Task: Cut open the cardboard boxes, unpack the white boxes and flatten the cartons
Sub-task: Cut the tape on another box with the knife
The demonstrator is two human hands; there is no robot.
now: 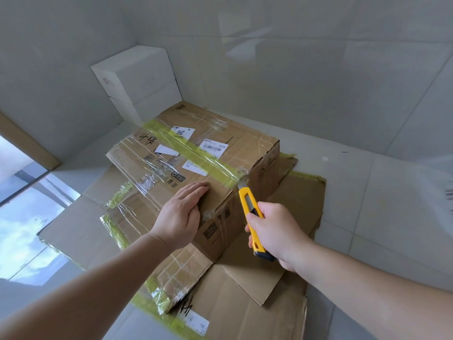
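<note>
flattened cartons (282, 241) are lying on the floor tiles under a sealed cardboard box (196, 158), contents hidden, wrapped in yellow-green tape (196, 153) and clear tape. stacked white boxes (137, 79) are standing in the corner behind. your left hand (182, 214) is pressing flat on the lid; your right hand (274, 229) is gripping a yellow box cutter (250, 209), blade touching the tape at the top edge.

The cardboard box (196, 163) bears handwritten "4楼" at ten o'clock on its top. A white label (213, 147) carries a barcode; its print is unreadable.
</note>
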